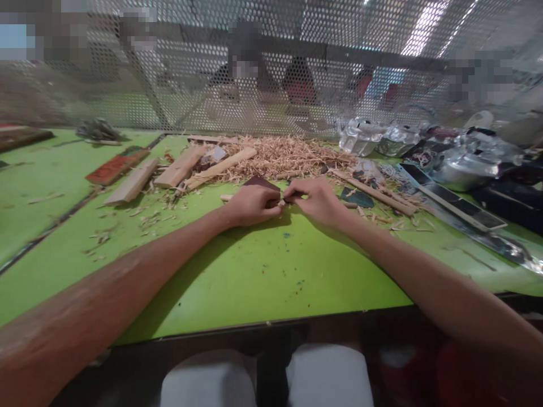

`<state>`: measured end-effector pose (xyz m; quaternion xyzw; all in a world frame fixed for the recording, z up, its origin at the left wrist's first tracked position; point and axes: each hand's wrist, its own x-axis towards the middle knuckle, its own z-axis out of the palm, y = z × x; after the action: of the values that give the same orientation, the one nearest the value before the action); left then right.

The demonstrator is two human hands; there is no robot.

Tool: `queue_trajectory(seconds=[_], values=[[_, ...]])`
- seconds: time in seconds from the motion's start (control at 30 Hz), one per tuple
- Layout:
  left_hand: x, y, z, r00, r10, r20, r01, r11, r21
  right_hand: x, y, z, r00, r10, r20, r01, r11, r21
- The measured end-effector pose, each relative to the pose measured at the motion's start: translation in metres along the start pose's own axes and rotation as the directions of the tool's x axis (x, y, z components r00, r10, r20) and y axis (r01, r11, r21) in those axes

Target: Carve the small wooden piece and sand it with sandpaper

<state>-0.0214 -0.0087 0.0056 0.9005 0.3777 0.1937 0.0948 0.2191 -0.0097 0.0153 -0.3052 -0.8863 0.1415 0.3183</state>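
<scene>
A dark brown sheet (260, 181) shows just beyond the left hand (252, 204), whose fingers curl nearly closed, facing the similarly pinched right hand (321, 202); from where I stand, I cannot tell what either grips. Around them, the green table (254, 282) bears wooden slats (181, 167) leftward and, farther back, heaped shavings (292, 155) before a perforated screen (190, 90).

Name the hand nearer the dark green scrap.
Right. The right hand sits just left of the dark green scrap; the left hand is farther left, beyond the right one.
</scene>
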Motion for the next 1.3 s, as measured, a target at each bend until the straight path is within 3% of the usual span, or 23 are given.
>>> queue_trajectory(seconds=[0.1, 0.63, 0.8, 0.93, 1.07, 1.3], values=[[0.0001, 0.0001, 0.0000, 1.000, 0.005, 0.002, -0.005, 1.000, 0.003, 0.0020, -0.0020, -0.0020, 0.998, 0.038, 0.042, -0.038, 0.999, 0.001], [-0.0012, 0.0025, -0.0017, 1.000, -0.024, 0.002, 0.024, 1.000, 0.013, 0.0016, -0.0010, -0.0020, 0.999, 0.033, 0.040, -0.034, 0.999, 0.018], [0.0000, 0.0025, -0.0015, 1.000, -0.015, -0.004, 0.015, 1.000, 0.002, 0.0010, -0.0014, -0.0023, 0.999, 0.024, -0.028, -0.023, 0.999, 0.040], [0.0002, 0.0017, -0.0009, 0.999, -0.028, -0.020, 0.028, 0.999, 0.021, 0.0007, -0.0018, -0.0017, 0.999, 0.050, 0.001, -0.050, 0.997, 0.053], [0.0002, 0.0000, 0.0004, 1.000, -0.021, -0.002, 0.021, 0.999, 0.027, 0.0028, -0.0006, -0.0017, 1.000, 0.009, -0.028, -0.007, 0.998, 0.067], [0.0004, 0.0023, -0.0010, 1.000, -0.023, 0.003, 0.023, 1.000, 0.013, -0.0003, 0.0004, -0.0017, 0.998, 0.059, -0.005, -0.059, 0.995, 0.078]])
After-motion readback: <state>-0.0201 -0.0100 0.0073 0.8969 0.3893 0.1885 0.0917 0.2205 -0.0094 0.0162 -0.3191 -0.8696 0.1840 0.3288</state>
